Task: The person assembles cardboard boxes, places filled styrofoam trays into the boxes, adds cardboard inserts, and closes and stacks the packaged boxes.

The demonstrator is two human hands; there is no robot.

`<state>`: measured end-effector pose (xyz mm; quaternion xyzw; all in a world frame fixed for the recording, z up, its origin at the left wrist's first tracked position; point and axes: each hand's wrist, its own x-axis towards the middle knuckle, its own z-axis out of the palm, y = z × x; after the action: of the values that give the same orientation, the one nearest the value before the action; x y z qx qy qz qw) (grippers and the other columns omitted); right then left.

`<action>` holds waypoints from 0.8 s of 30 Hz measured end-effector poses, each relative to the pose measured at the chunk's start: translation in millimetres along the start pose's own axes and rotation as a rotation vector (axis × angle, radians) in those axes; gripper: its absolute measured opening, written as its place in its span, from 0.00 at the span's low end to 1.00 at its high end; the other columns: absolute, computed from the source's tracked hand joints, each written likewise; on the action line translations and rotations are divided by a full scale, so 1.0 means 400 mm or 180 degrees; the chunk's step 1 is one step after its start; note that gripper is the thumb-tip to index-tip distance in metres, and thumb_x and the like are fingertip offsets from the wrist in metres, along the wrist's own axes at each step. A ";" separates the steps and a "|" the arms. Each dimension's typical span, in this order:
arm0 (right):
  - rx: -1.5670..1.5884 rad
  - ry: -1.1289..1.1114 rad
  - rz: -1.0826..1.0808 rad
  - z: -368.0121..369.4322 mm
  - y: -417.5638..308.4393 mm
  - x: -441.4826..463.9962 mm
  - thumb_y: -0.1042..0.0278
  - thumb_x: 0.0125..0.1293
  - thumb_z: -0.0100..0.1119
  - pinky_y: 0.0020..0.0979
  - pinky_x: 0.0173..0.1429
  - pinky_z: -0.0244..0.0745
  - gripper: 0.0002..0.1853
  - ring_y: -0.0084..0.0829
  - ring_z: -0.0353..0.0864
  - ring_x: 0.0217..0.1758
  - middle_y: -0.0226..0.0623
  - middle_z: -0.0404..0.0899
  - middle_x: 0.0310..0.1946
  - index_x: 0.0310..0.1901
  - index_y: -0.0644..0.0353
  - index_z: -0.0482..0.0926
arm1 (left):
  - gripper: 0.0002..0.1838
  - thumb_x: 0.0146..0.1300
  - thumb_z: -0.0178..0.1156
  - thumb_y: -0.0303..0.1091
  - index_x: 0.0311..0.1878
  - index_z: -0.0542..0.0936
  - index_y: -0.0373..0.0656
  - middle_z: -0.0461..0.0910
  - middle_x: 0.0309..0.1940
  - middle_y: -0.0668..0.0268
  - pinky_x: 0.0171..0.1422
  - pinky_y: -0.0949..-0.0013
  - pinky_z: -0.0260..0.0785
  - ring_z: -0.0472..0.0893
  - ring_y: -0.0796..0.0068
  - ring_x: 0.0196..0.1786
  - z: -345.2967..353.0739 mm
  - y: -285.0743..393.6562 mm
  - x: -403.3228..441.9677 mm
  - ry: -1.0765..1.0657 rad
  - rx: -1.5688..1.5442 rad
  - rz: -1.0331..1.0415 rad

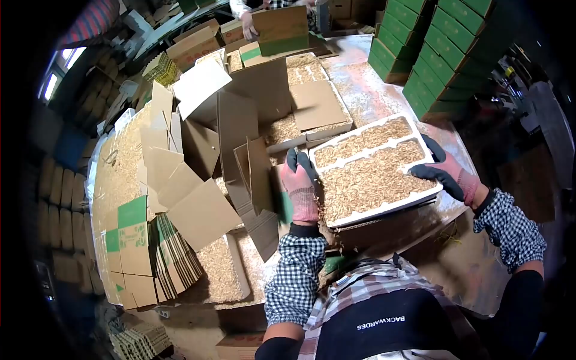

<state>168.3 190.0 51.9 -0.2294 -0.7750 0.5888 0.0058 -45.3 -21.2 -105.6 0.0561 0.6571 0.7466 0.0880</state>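
White tray (385, 210) of tan flakes (372, 181), table's (367, 75) three-o'clock side. Right hand (454, 171): gripping rim. Left hand (300, 181): nine-o'clock edge, grip unclear. Apparent step: two-handed tray handling.

The desk (381, 90), its top blotched pink and white, bears two stacks of green boxes (441, 66) at the far right. Open cartons (237, 129) and husk-filled trays (309, 69) crowd the middle; folded cartons (174, 258) (a slanting row) line the near left.
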 end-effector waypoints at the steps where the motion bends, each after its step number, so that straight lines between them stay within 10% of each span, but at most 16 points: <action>1: 0.0085 0.0085 0.0022 -0.002 0.025 -0.004 0.63 0.60 0.71 0.25 0.59 0.74 0.41 0.21 0.77 0.55 0.38 0.76 0.58 0.72 0.59 0.60 | 0.13 0.71 0.55 0.37 0.36 0.78 0.36 0.71 0.22 0.77 0.29 0.76 0.58 0.66 0.87 0.26 0.004 -0.011 -0.006 -0.0031 0.0052 0.0121; 3: -0.1457 0.0020 -0.0495 -0.015 0.048 0.020 0.58 0.59 0.71 0.24 0.54 0.76 0.41 0.20 0.79 0.49 0.42 0.81 0.51 0.70 0.59 0.63 | 0.14 0.71 0.55 0.38 0.35 0.78 0.36 0.71 0.22 0.77 0.29 0.75 0.58 0.67 0.86 0.26 0.012 0.029 -0.039 -0.0109 0.0182 0.0361; 5: -0.1962 -0.0316 0.1309 0.001 -0.009 0.039 0.50 0.57 0.69 0.35 0.52 0.79 0.34 0.37 0.85 0.42 0.50 0.85 0.36 0.59 0.64 0.74 | 0.14 0.66 0.62 0.37 0.47 0.79 0.36 0.78 0.32 0.68 0.45 0.76 0.69 0.75 0.76 0.35 -0.007 0.033 -0.054 -0.0062 0.0167 0.0700; 7: -0.3849 -0.0399 0.0664 -0.008 0.168 0.108 0.43 0.55 0.66 0.38 0.55 0.78 0.33 0.45 0.85 0.45 0.55 0.84 0.39 0.49 0.68 0.80 | 0.23 0.58 0.68 0.35 0.56 0.77 0.39 0.79 0.44 0.58 0.56 0.70 0.71 0.79 0.63 0.45 -0.110 0.157 -0.119 0.0579 0.2660 0.2513; 10: -0.4314 -0.0772 0.0719 0.040 0.106 0.140 0.46 0.54 0.64 0.36 0.54 0.78 0.26 0.46 0.84 0.47 0.54 0.84 0.42 0.38 0.67 0.84 | 0.28 0.53 0.68 0.30 0.59 0.76 0.42 0.79 0.51 0.52 0.59 0.61 0.71 0.79 0.54 0.51 -0.257 0.087 -0.097 0.1226 0.4203 0.1661; 13: -0.5229 -0.1459 0.0276 0.070 0.126 0.159 0.54 0.57 0.62 0.37 0.52 0.79 0.19 0.41 0.85 0.46 0.43 0.85 0.39 0.38 0.63 0.85 | 0.23 0.56 0.64 0.26 0.57 0.78 0.41 0.81 0.48 0.54 0.55 0.60 0.74 0.82 0.58 0.49 -0.376 0.076 -0.081 0.0578 0.3585 0.1518; 17: -0.4047 -0.1075 -0.0459 0.044 0.104 0.130 0.58 0.61 0.60 0.36 0.52 0.78 0.19 0.38 0.83 0.47 0.39 0.84 0.44 0.52 0.54 0.80 | 0.17 0.56 0.63 0.24 0.50 0.82 0.43 0.82 0.42 0.57 0.50 0.62 0.78 0.84 0.56 0.41 -0.287 0.293 -0.175 0.1493 0.3206 0.2283; 19: -0.2272 0.0848 -0.1706 -0.015 0.133 0.086 0.61 0.60 0.63 0.37 0.56 0.76 0.23 0.43 0.82 0.48 0.41 0.81 0.47 0.59 0.52 0.75 | 0.15 0.54 0.64 0.25 0.47 0.83 0.43 0.82 0.40 0.57 0.49 0.62 0.78 0.83 0.57 0.41 -0.146 0.375 -0.260 0.1345 0.3110 0.3026; 21: -0.2088 0.1828 -0.1915 -0.037 0.156 0.068 0.69 0.60 0.62 0.36 0.64 0.72 0.30 0.42 0.77 0.58 0.44 0.74 0.58 0.66 0.51 0.69 | 0.14 0.51 0.66 0.28 0.44 0.83 0.43 0.81 0.41 0.55 0.46 0.61 0.78 0.83 0.56 0.41 0.023 0.352 -0.324 -0.0243 0.3207 0.3254; 22: -0.0516 0.1013 -0.1006 -0.036 0.269 0.087 0.75 0.59 0.60 0.34 0.72 0.63 0.36 0.39 0.67 0.69 0.43 0.65 0.68 0.71 0.54 0.62 | 0.14 0.49 0.67 0.30 0.42 0.82 0.43 0.81 0.40 0.50 0.45 0.60 0.77 0.83 0.53 0.40 0.125 0.346 -0.342 -0.1216 0.3579 0.2215; 24: 0.0473 0.0729 -0.1267 -0.016 0.365 0.103 0.79 0.59 0.55 0.30 0.76 0.52 0.38 0.34 0.58 0.75 0.41 0.60 0.73 0.73 0.60 0.57 | 0.21 0.51 0.67 0.31 0.51 0.80 0.43 0.81 0.47 0.52 0.50 0.59 0.76 0.82 0.55 0.49 0.237 0.195 -0.296 -0.2607 0.3689 0.0675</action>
<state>184.2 240.2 -90.6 -0.1363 -0.7538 0.6016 0.2265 85.0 37.1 -12.3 0.4330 0.8531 0.2011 0.2106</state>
